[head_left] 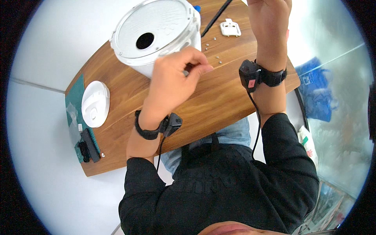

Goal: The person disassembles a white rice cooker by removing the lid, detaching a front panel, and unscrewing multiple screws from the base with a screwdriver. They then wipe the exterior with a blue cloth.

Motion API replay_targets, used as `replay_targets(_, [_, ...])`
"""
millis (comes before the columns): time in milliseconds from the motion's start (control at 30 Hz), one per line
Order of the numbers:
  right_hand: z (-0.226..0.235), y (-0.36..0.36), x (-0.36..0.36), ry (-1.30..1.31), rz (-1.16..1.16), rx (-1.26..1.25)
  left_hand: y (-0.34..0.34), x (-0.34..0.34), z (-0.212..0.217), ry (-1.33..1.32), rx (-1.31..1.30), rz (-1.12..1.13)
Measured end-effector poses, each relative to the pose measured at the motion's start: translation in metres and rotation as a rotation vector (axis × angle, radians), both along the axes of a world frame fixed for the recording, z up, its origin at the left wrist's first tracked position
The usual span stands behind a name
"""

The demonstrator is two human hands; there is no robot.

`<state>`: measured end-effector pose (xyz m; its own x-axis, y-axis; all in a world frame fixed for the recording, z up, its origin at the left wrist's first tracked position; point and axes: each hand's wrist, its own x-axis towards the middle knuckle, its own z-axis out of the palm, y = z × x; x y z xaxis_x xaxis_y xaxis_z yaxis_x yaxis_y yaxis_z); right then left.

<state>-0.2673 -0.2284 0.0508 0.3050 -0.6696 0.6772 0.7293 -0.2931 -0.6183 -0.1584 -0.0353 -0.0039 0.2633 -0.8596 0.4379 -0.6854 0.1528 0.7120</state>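
We see our two hands well apart over a wooden table (203,100). The left hand (172,74) is just in front of the near right side of a white tub (137,62), fingers curled, with the thumb and forefinger brought close to each other. We cannot tell whether a small piece sits between the tips, or whether the hand touches the tub's wall. The right hand (271,11) is raised at the far right and cut off by the upper edge, so we cannot tell how its fingers stand or what they hold.

The tub stands at the far side of the table, left of the middle, and its pale round top has a round black opening (145,40). To its right a slim black rod (216,18) slants out of view at the far edge. Between the tub and our right forearm lie a few tiny metal pieces (217,57) — loose on the wood — with a small white bracket (230,28) farther off.

At the left end, a white oval part (95,104) lies by a green mat (79,85), with crumpled clear plastic (72,113) and a dark bar (91,145) nearer to us. Each wrist wears a black strapped device (171,124) — both with a cable.
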Motion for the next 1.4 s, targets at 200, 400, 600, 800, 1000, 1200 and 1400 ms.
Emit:
replay_targets(200, [-0.018, -0.037, 0.002, -0.015, -0.082, -0.053, -0.031, -0.010, -0.054, -0.099, 0.210, -0.045])
replay_targets(400, [-0.016, -0.041, -0.002, -0.058, -0.043, -0.057, -0.048, -0.005, -0.076, -0.216, 0.275, -0.050])
replay_targets(600, [-0.018, -0.036, 0.008, 0.077, -0.068, 0.003, -0.071, -0.009, -0.085, -0.514, 0.452, 0.001])
replay_targets(800, [-0.014, -0.034, 0.009, 0.184, -0.135, -0.039, -0.090, -0.013, -0.097, -0.617, 0.543, 0.055])
replay_targets(1000, [-0.018, -0.025, 0.012, 0.154, -0.077, -0.101, -0.099, -0.013, -0.095, -0.606, 0.608, 0.081])
replay_targets(1200, [-0.013, -0.022, 0.012, 0.240, -0.138, -0.072, -0.097, -0.007, -0.097, -0.652, 0.548, 0.054])
replay_targets(1400, [-0.019, -0.027, 0.015, 0.182, -0.122, -0.123, -0.096, -0.003, -0.108, -0.688, 0.462, 0.039])
